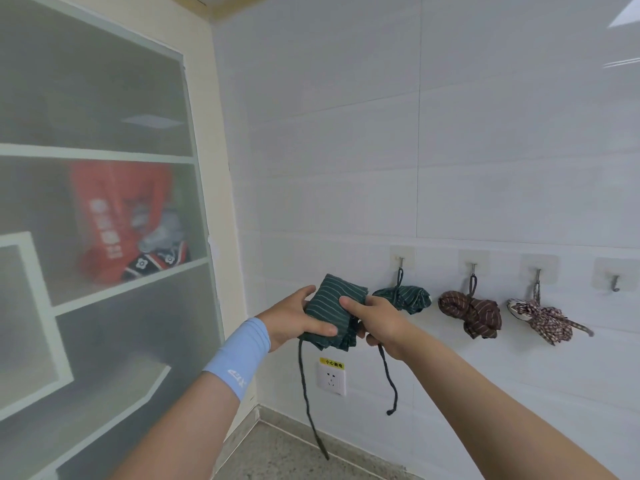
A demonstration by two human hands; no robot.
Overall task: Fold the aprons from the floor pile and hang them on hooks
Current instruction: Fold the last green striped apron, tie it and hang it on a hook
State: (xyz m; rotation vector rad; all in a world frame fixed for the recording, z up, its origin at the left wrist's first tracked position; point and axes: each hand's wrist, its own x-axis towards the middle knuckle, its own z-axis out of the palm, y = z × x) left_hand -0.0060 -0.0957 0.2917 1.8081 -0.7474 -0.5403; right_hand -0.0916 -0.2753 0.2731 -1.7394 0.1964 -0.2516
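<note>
Tiled home utility corner: wall hooks [472, 268], cupboard [104, 202].

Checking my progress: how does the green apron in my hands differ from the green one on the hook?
The held apron is a flat folded packet gripped by the left hand and right hand; the hung apron is a rounder bundle. The held apron's strings dangle loose; the hung apron's cord loops over its hook. Both are dark green with thin pale stripes.

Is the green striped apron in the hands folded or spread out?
Folded: the green striped apron is a compact bundle held between left hand and right hand, with two ties dangling loose below.
</note>
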